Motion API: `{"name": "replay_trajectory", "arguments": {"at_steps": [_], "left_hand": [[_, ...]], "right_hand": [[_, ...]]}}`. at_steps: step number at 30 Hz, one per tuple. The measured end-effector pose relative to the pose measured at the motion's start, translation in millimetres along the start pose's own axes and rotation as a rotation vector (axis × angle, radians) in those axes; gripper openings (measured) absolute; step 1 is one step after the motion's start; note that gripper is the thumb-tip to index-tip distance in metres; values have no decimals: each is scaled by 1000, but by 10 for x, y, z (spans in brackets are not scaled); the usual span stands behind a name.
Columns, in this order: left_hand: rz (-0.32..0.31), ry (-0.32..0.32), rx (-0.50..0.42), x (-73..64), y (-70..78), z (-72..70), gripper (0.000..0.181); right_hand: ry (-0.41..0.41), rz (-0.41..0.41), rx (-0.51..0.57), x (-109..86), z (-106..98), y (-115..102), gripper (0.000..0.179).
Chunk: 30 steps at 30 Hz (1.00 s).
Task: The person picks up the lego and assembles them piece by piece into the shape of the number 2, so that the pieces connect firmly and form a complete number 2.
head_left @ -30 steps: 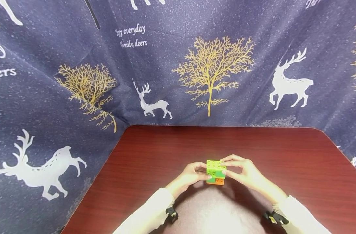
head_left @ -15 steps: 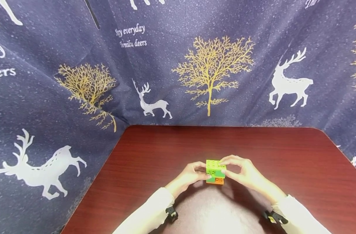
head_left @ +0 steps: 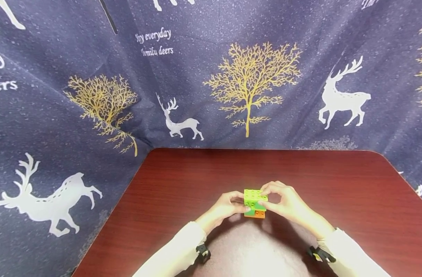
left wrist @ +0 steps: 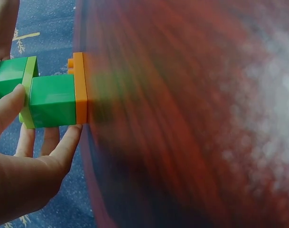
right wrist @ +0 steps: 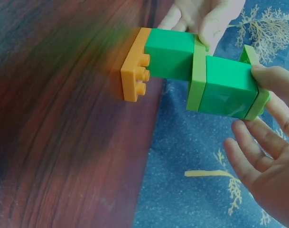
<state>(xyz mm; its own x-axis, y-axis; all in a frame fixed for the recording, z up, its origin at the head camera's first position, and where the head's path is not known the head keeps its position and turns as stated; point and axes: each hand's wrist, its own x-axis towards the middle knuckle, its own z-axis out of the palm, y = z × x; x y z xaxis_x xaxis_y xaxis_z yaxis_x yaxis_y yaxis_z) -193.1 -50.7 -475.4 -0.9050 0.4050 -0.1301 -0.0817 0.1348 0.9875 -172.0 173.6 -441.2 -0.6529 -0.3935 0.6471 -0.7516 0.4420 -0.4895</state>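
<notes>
A stack of toy building bricks stands between both hands on the tabletop. An orange plate (right wrist: 130,78) forms its base. Above come a green brick (left wrist: 54,99), a light green plate (right wrist: 196,78), a second green brick (right wrist: 229,90) set off to one side, and a light green top plate (head_left: 253,194). My left hand (head_left: 226,206) grips the lower part, its thumb on the middle plate's edge and fingers behind the lower brick. My right hand (head_left: 287,200) pinches the top plate and upper brick between thumb and fingers.
The reddish-brown wooden table (head_left: 183,173) extends around the hands, with bright glare near its front. A dark blue cloth (head_left: 197,77) printed with deer and trees hangs behind and at the sides. Black straps circle both wrists.
My right hand has shifted slightly left, its thumb moving further across the front of the stack. The left hand and the stack stay almost where they were.
</notes>
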Motion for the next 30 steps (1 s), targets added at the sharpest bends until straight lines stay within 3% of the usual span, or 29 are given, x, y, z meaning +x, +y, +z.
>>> {"name": "replay_trajectory", "arguments": {"at_steps": [18, 30], "left_hand": [[-1, 11, -3, -11, 20, 7, 32], [4, 8, -8, -13, 6, 8, 32]], "right_hand": [[-34, 19, 29, -16, 2, 5, 31], [-93, 42, 141, -112, -110, 22, 31]]}}
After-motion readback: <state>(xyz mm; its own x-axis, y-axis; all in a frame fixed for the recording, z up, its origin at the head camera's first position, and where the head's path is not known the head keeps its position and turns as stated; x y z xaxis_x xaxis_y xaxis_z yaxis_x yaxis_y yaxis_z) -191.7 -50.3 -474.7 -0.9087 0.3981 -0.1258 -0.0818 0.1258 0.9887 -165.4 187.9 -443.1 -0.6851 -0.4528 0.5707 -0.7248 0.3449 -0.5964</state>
